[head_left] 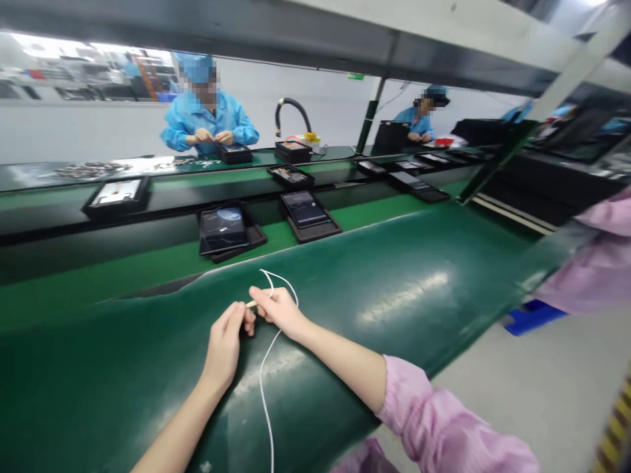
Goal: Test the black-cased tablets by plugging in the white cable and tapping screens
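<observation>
My left hand (225, 341) and my right hand (277, 307) meet over a dark green mat (394, 276), both pinching a thin white cable (266, 374). A small tan end piece of the cable sits between the fingertips of both hands. The cable loops above my right hand and trails down toward me across the mat. My right arm wears a pink sleeve (444, 420).
Black trays with tablets (223, 231) (305, 211) ride a green conveyor (123, 269) beyond the mat. Two people in blue coats (207, 118) (419, 121) work on the far side. Another pink sleeve (596, 263) shows at right, a blue bin (535, 315) on the floor.
</observation>
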`<control>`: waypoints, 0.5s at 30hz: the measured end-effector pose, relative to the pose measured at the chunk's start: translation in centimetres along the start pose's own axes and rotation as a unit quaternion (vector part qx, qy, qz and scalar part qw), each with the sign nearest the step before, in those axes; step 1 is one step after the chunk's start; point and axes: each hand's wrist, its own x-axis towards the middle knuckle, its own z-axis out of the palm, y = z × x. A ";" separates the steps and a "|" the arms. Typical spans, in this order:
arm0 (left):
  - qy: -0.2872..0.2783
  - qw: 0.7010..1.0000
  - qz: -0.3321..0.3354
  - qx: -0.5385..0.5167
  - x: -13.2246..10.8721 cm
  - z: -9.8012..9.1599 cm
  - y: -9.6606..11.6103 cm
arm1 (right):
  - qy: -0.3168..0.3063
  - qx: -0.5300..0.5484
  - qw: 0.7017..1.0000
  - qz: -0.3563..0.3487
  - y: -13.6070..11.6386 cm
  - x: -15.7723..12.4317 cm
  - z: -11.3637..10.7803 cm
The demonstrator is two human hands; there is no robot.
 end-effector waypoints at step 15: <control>-0.021 0.997 -0.022 0.067 0.7 -0.7 -1.3 | -0.017 -0.008 1.000 0.006 -0.2 0.1 -0.2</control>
